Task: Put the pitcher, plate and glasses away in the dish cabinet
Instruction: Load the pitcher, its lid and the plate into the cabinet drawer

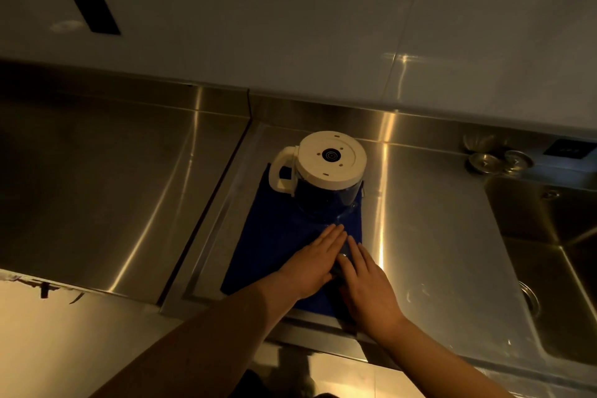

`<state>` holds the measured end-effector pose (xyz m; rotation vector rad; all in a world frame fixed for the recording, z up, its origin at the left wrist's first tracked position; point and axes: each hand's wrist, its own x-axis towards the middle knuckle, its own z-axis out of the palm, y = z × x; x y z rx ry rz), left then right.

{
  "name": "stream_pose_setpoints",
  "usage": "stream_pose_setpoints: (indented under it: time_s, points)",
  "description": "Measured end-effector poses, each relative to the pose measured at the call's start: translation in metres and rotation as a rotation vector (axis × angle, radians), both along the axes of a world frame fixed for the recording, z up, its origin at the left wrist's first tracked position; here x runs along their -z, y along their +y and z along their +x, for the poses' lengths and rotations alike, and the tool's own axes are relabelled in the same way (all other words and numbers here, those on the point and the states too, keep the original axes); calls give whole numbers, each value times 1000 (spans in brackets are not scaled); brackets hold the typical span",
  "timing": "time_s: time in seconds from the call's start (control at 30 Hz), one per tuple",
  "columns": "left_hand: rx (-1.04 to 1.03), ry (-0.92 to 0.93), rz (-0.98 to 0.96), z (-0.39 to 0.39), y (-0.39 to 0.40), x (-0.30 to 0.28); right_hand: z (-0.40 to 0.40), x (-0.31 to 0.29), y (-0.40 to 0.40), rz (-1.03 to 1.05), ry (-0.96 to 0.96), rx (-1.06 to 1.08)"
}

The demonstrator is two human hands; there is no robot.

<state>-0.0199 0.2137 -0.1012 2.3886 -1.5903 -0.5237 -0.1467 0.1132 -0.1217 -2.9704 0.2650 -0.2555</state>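
A clear pitcher (326,191) with a cream handle stands upside down on a blue mat (274,236), its round cream base facing up. Just in front of it on the mat stands a clear glass (343,250), mostly hidden between my hands. My left hand (310,265) lies against the glass's left side with its fingers straight. My right hand (368,284) lies against its right side, fingers straight too. No plate is in view.
The mat lies on a steel counter (113,187) with a raised back edge under a white wall. A steel sink (549,268) is at the right, with round metal strainers (499,162) behind it. A black wall outlet (97,14) is at the upper left.
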Motion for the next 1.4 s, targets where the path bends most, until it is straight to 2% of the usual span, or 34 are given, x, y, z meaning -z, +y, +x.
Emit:
stream_pose_setpoints:
  time_s: [0.23,0.43,0.9,1.1,1.4]
  points:
    - [62,-165,-25,-5,4,17,-10,7,6,51,-8,23]
    - [57,-216,-43,-5,8,21,-11,1,4,78,0,-8]
    - [-200,127,-37,-13,11,8,18,-17,-18,176,19,-138]
    - [-285,184,-84,-21,6,6,26,-7,-18,191,53,-101]
    - [-336,334,-178,-23,5,-5,22,-1,-13,215,-56,-78]
